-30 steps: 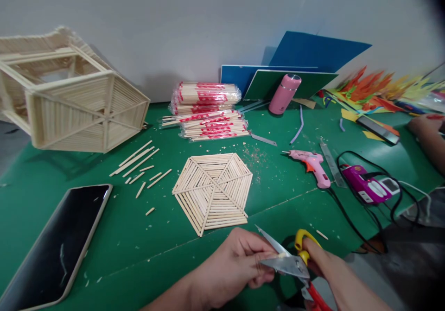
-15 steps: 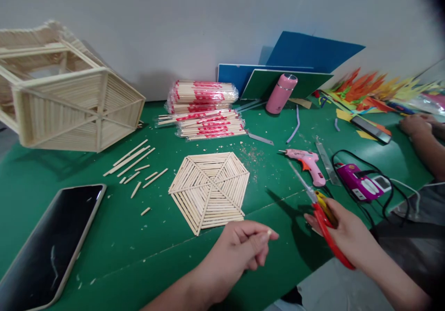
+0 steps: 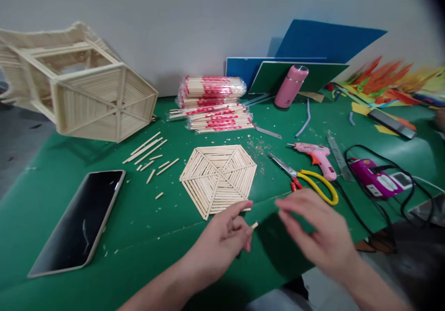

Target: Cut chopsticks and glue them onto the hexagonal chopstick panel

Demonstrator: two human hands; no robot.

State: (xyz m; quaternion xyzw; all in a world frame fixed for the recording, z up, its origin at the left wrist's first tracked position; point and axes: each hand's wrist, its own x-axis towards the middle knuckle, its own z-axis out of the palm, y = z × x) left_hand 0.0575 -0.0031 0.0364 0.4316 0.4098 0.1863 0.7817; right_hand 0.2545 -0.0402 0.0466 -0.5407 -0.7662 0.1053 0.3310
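Note:
A short piece of wooden stick (image 3: 255, 225) pokes out from between the thumb and fingers of my left hand (image 3: 222, 237), which is closed on it. Just beyond that hand lies a flat hexagonal panel (image 3: 218, 176) of glued sticks with crossing spokes. My right hand (image 3: 313, 227), slightly blurred, hovers to the right with thumb and fingers apart and nothing visible between them. Scissors (image 3: 301, 177) with red and yellow handles rest on the table behind it, one handle partly hidden by the hand. A pink glue gun (image 3: 314, 155) lies beyond the scissors.
Cut sticks (image 3: 148, 151) are scattered left of the panel, near a phone (image 3: 78, 223). A large stick-built model (image 3: 107, 102) stands at the back left. Wrapped stick bundles (image 3: 212, 98), a pink bottle (image 3: 291, 87) and a purple power strip (image 3: 375, 179) with cables surround the work area.
My right hand has let go of the scissors, which now lie on the table, and has moved left toward my left hand. The stick piece shows more in my left hand. The view has shifted.

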